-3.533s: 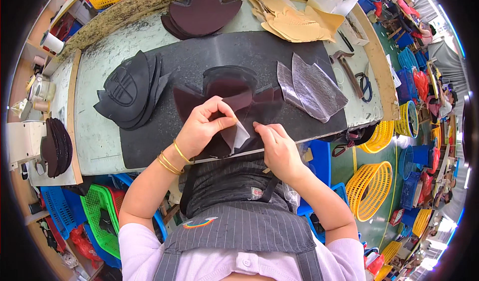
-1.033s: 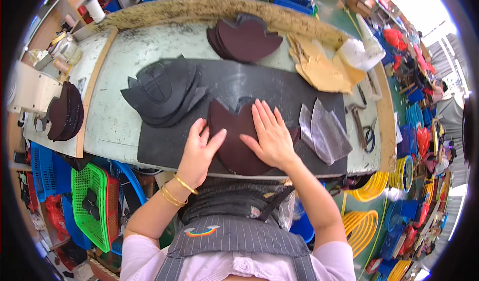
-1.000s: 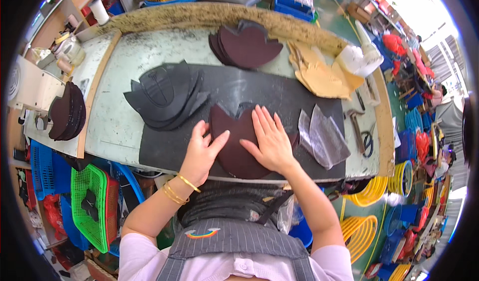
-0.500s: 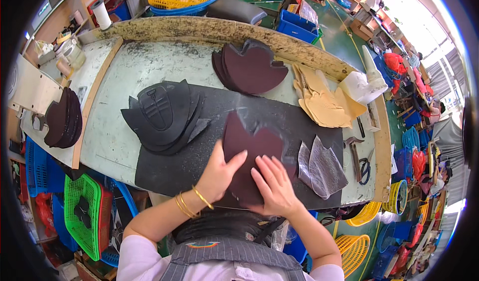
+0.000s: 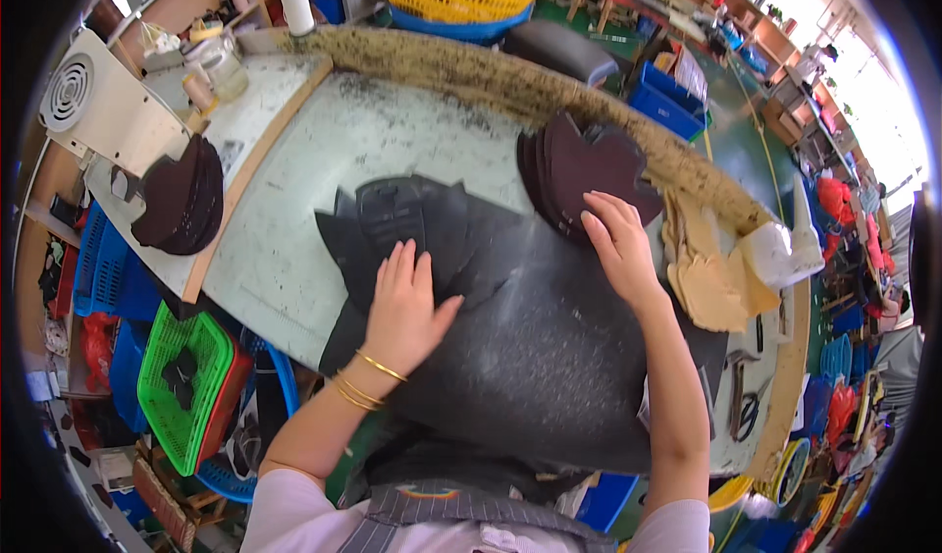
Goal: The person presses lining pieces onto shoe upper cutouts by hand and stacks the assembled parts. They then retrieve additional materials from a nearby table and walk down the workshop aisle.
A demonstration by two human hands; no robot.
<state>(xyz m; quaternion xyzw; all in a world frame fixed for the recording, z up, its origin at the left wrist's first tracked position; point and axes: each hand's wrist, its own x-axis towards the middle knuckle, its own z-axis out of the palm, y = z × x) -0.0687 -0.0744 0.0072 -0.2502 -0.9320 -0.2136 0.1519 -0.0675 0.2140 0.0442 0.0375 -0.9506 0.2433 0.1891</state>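
Pale-topped table, raised at its far rim, bearing a broad black mat. Left, at the mat: black stack of cut pieces, the top one embossed. Far, by the mat's edge: maroon stack; to its right, tan sheets. Left hand: fingers extended over the black stack's near part, released. Right hand: fingertips at the maroon stack's near side; from here, whether it grips cannot be told. Right: scissors.

The workbench carries a black mat, centre, topped by black cut pieces left of centre; maroon cut pieces, upper centre; tan sheets, right; hammer and scissors, lower right.
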